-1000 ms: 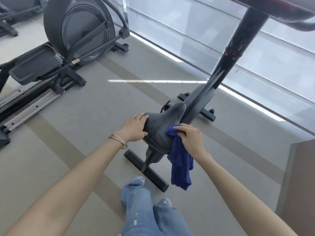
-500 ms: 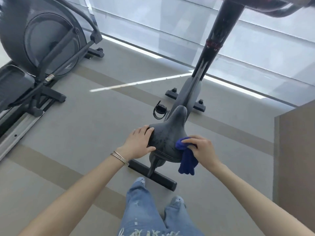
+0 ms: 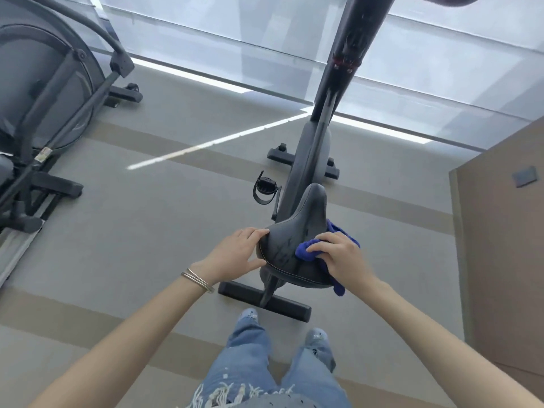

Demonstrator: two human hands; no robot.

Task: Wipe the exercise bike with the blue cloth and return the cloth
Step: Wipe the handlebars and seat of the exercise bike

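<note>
The left hand (image 3: 240, 254) grips the saddle's (image 3: 297, 240) left edge to steady it, while the right hand (image 3: 338, 256), fingers curled, presses the bunched blue cloth (image 3: 306, 250) onto its right side.

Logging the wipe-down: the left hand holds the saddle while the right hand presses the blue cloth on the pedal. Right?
Not quite. The head view shows the right hand pressing the blue cloth on the saddle, not the pedal; the left hand holds the saddle.
</note>
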